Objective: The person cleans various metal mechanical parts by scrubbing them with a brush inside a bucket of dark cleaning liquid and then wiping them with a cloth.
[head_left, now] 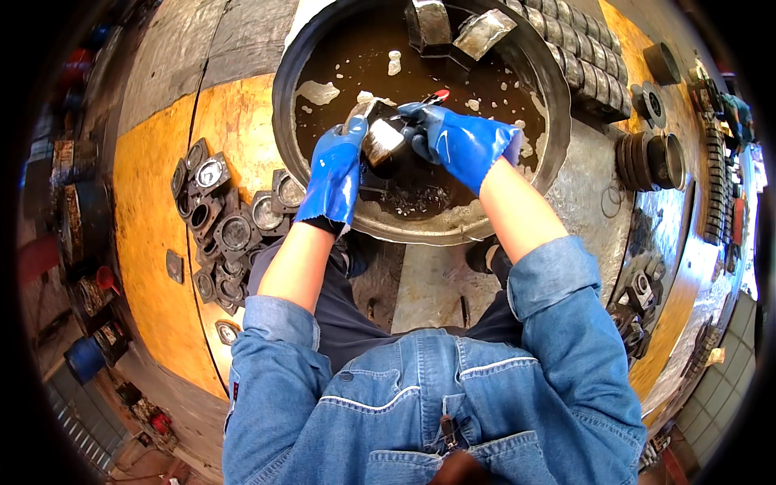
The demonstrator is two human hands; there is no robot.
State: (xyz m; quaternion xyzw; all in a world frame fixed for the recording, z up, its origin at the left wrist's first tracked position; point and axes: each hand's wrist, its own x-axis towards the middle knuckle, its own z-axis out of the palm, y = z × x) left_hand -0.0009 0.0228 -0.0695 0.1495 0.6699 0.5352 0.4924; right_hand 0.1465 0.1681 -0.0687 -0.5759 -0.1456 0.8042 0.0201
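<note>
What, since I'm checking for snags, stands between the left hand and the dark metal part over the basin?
Nothing visible except the blue glove: the left hand already grips the metal part through it. The shiny metal pieces at the far side of the basin lie apart from both.

So we're seeing dark metal parts [236, 233] lying left of the left hand [335, 166], a blue container [84, 359] sitting way further left, and dark rings [634, 162] resting right of the right hand [462, 143].

Parts-pile [235, 232] obst. L of tub [285, 105]
</note>
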